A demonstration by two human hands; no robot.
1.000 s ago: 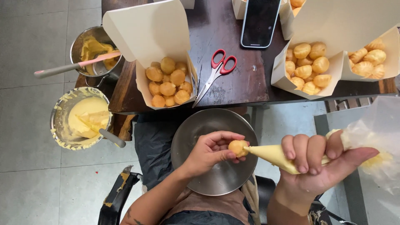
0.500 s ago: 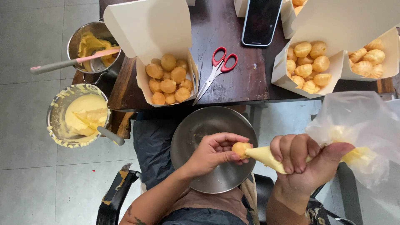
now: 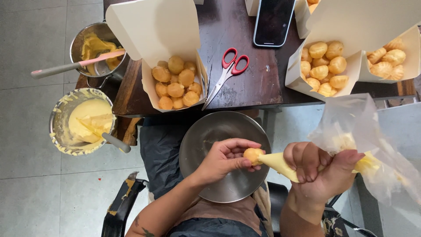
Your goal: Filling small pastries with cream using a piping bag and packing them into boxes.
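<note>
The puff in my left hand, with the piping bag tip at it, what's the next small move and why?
Probably squeeze the piping bag gently with the right hand. Its cream-filled tip meets the small round puff pinched in the left hand over the steel bowl, so tip and puff look lined up. The open box of puffs on the table suggests where it goes afterwards.

Two bare forearms, no sleeves. Left hand (image 3: 223, 160) and right hand (image 3: 322, 169) ungloved, no rings. Dark tattoo marks on left forearm (image 3: 147, 230) at 7 o'clock. Dark trousers (image 3: 160, 153), brownish apron (image 3: 210, 210) across lap.
</note>
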